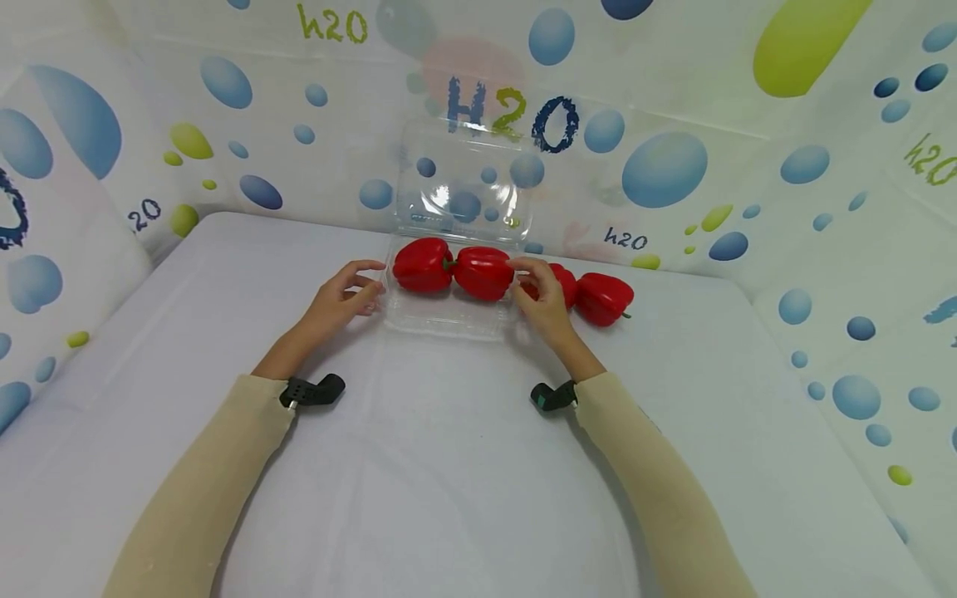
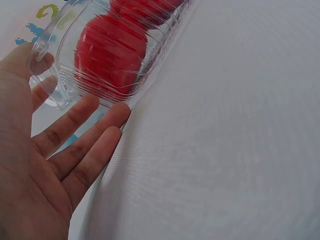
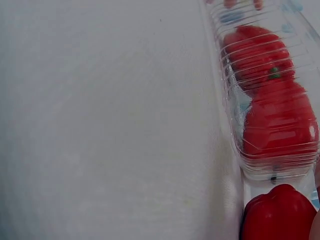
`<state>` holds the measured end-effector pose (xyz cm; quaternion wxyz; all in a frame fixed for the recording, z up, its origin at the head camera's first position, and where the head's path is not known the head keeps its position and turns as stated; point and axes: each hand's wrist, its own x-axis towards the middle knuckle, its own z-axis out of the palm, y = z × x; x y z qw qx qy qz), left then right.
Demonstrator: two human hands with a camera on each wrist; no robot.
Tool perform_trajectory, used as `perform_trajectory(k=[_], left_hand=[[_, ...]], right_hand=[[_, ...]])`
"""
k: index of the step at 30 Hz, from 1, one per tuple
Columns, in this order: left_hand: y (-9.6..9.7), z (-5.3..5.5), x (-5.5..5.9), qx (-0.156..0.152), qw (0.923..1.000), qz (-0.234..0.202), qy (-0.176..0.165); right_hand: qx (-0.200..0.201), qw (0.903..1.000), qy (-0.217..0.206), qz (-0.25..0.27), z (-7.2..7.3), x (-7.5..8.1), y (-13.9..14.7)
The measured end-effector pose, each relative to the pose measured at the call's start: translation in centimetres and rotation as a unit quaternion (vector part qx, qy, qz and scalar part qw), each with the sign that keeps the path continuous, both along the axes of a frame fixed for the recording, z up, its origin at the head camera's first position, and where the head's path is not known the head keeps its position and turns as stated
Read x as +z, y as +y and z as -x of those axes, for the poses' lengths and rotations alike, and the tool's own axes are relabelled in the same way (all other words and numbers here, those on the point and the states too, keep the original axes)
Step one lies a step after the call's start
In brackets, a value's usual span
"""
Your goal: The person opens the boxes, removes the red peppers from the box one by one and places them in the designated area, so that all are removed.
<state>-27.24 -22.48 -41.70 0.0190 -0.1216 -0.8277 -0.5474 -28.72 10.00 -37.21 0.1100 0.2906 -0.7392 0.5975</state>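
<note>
A clear plastic clamshell container [image 1: 449,324] lies at the table's back with its lid [image 1: 463,178] raised. Two red bell peppers, a left one [image 1: 423,266] and a right one [image 1: 483,273], sit end to end inside it. My left hand [image 1: 340,295] is at the container's left end; its fingers [image 2: 107,145] are spread and fairly straight by the ribbed wall. At the opposite end is my right hand [image 1: 544,303], fingers extended at the rim beside the right pepper. Only a sliver of that hand [image 3: 315,227] enters the right wrist view.
Outside the container, to the right, lie two more red peppers: one [image 1: 564,284] partly behind my right hand, the other [image 1: 604,299] farther right. A white cloth [image 1: 449,465] covers the table. Behind it hangs a patterned curtain [image 1: 321,166], close to the raised lid.
</note>
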Motion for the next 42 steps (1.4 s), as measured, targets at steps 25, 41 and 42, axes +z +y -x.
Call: perform_trajectory(k=[25,41,42], left_hand=[[0.1,0.2,-0.3,0.003,1.0000,0.004,-0.003],[0.0,0.2,-0.2,0.006,1.0000,0.006,-0.002],[0.0,0.2,-0.2,0.006,1.0000,0.006,-0.001]], right_hand=[[-0.043,0.9866,-0.052,-0.148,3.2,-1.2,-0.1],[-0.019,0.9739,-0.051,-0.220,3.9,-0.9,-0.8],[-0.021,0.9734,-0.052,-0.222,3.9,-0.9,-0.8]])
